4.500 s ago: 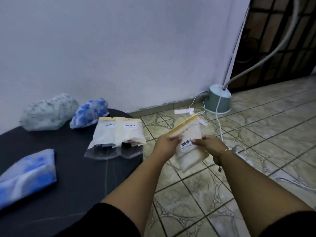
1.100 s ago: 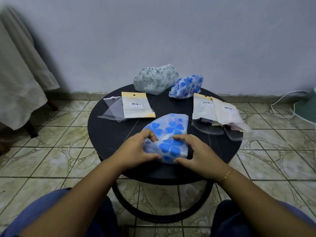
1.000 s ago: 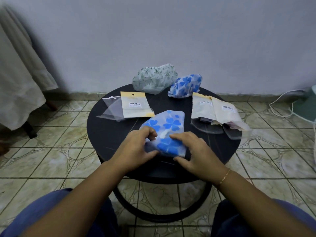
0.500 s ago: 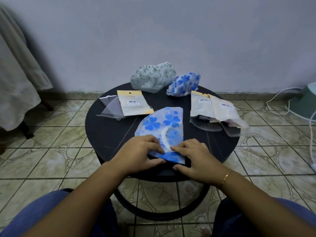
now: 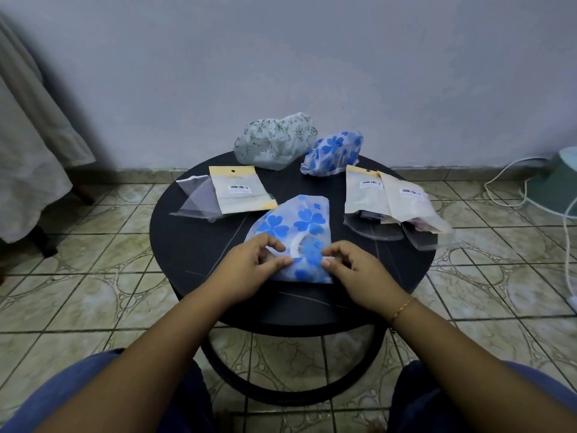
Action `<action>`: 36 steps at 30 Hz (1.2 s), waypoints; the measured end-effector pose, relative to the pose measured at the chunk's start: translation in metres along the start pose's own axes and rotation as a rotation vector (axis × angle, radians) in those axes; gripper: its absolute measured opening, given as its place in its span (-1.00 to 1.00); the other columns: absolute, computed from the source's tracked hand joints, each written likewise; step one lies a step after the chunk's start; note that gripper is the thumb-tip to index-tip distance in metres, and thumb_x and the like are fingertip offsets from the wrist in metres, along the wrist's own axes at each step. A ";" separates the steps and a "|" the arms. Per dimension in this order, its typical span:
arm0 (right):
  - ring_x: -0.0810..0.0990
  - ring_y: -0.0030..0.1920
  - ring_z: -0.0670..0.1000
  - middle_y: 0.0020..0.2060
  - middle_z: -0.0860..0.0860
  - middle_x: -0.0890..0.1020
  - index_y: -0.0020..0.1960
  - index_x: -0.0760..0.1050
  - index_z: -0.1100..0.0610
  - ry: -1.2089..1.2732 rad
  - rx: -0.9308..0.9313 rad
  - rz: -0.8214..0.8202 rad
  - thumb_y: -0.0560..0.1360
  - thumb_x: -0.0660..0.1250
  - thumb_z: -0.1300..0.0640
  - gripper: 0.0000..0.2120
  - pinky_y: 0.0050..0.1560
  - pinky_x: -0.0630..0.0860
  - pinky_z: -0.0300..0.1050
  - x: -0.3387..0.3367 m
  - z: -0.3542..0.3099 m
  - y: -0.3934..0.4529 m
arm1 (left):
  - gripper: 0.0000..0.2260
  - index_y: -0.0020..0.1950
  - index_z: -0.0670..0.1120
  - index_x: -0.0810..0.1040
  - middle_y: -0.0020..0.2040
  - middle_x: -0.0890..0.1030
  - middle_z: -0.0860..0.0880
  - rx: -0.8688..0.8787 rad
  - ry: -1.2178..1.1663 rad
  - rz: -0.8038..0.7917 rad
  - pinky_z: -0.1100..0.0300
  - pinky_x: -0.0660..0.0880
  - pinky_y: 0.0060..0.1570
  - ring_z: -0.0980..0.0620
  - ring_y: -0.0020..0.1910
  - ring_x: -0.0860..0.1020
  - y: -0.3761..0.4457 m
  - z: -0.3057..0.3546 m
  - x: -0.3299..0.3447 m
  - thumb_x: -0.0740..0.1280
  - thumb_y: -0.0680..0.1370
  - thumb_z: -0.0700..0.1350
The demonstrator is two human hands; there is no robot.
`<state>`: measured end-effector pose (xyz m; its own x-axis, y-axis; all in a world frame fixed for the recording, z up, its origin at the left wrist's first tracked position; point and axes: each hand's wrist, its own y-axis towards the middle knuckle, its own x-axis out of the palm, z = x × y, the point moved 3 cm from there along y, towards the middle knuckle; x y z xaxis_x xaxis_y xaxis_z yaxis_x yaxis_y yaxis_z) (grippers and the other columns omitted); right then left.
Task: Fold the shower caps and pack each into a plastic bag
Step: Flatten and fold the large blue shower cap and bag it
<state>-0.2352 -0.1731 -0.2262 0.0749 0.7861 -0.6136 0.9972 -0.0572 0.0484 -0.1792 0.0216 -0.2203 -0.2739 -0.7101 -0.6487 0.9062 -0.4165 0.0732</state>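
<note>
Dim bluish indoor light; soft shadow on wall at left, wide-angle bending at edges, slightly soft focus

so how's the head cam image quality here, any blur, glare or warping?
Head view: dim, flat, bluish light; no glare on the black table. Wide-angle warp bends the floor tiles near the edges. Both hands, left hand and right hand, and the blue-flower cap look reasonably sharp; barcode text on the packed bags is unreadable.

At frame center, my blue-flowered shower cap (image 5: 296,226) lies half folded flat. Two puffed caps, green-sprigged (image 5: 276,140) and blue-flowered (image 5: 332,153), sit above. Packed bags (image 5: 239,193) (image 5: 390,198) lie left and right.
</note>
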 end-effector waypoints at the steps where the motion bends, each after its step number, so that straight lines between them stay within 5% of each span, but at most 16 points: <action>1: 0.47 -0.23 -0.10 -0.23 -0.01 0.54 -0.01 0.47 -0.06 -0.001 0.011 0.020 0.54 0.29 0.06 -0.96 -0.22 0.36 -0.38 0.001 0.001 0.002 | -0.90 -0.13 0.07 0.54 -0.32 0.58 0.06 -0.016 0.013 0.018 0.40 0.34 -0.31 0.24 -0.36 0.46 0.002 0.000 0.001 0.41 0.47 0.05; 8: 0.43 0.11 -0.03 -0.07 -0.08 0.42 0.17 0.53 0.03 -0.251 0.011 0.126 0.54 0.28 0.02 -0.77 0.03 0.35 -0.21 0.007 0.003 0.009 | -0.90 -0.16 0.07 0.57 -0.12 0.48 0.15 0.026 0.261 0.129 0.22 0.38 -0.12 0.14 -0.12 0.47 0.008 0.001 0.004 0.38 0.50 0.07; 13: 0.39 0.17 0.00 0.12 -0.08 0.50 0.20 0.54 -0.06 -0.426 -0.187 0.142 0.54 0.26 0.13 -0.73 0.05 0.25 -0.14 0.010 -0.005 0.005 | -0.88 -0.03 0.00 0.64 -0.05 0.62 0.08 0.392 0.384 0.186 0.09 0.51 -0.01 0.06 -0.04 0.53 0.010 0.004 0.009 0.35 0.47 -0.11; 17: 0.32 0.26 -0.11 0.22 -0.19 0.48 0.27 0.48 -0.12 -0.561 -0.190 -0.008 0.59 0.13 0.10 -0.68 -0.01 0.10 -0.16 0.009 -0.006 0.004 | -0.64 0.04 0.07 0.60 -0.06 0.57 0.22 0.257 0.321 -0.050 0.22 0.44 0.09 0.26 -0.02 0.46 0.012 0.004 0.006 0.19 0.40 0.21; 19: 0.30 0.30 -0.15 0.25 -0.21 0.46 0.30 0.45 -0.13 -0.536 -0.181 -0.043 0.58 0.15 -0.01 -0.69 0.07 0.14 -0.15 0.004 -0.005 0.003 | -0.51 0.10 0.11 0.58 0.00 0.53 0.26 0.248 0.364 -0.145 0.32 0.38 0.13 0.31 0.04 0.43 0.013 0.003 0.003 0.31 0.30 0.35; 22: 0.24 0.34 -0.15 0.29 -0.22 0.42 0.34 0.40 -0.13 -0.559 -0.175 -0.129 0.52 0.23 -0.15 -0.60 0.21 0.15 -0.14 -0.001 -0.003 0.002 | -0.57 0.15 0.09 0.61 0.04 0.49 0.21 0.215 0.364 -0.193 0.31 0.38 0.17 0.25 0.08 0.46 0.018 0.002 -0.001 0.50 0.33 0.17; 29: 0.34 0.20 -0.08 0.06 -0.14 0.50 0.13 0.55 -0.08 -0.319 -0.123 -0.111 0.56 0.21 -0.04 -0.79 0.28 0.26 -0.05 -0.006 0.005 0.011 | -0.81 0.01 0.21 0.63 -0.08 0.61 0.24 0.091 0.237 -0.233 0.27 0.45 0.09 0.28 -0.03 0.53 0.029 0.006 -0.006 0.40 0.43 0.19; 33: 0.42 0.08 -0.07 -0.07 -0.14 0.54 0.00 0.51 -0.10 -0.201 -0.081 -0.086 0.57 0.20 -0.05 -0.87 0.17 0.37 -0.09 -0.007 0.008 0.017 | -0.82 -0.12 0.15 0.57 -0.23 0.63 0.09 -0.001 0.091 -0.161 0.33 0.43 -0.17 0.27 -0.34 0.49 0.033 0.006 -0.009 0.48 0.37 0.14; 36: 0.50 0.02 -0.08 -0.05 -0.05 0.58 0.01 0.47 -0.11 -0.083 -0.031 0.010 0.55 0.26 -0.02 -0.94 -0.01 0.39 -0.23 -0.009 0.009 0.021 | -0.77 -0.15 0.08 0.60 -0.19 0.66 0.06 -0.040 0.007 -0.167 0.33 0.44 -0.14 0.24 -0.31 0.53 0.037 0.002 -0.012 0.56 0.28 0.06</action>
<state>-0.2148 -0.1865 -0.2269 0.0866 0.7319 -0.6759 0.9959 -0.0453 0.0786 -0.1432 0.0135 -0.2088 -0.4198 -0.6288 -0.6545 0.8604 -0.5054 -0.0663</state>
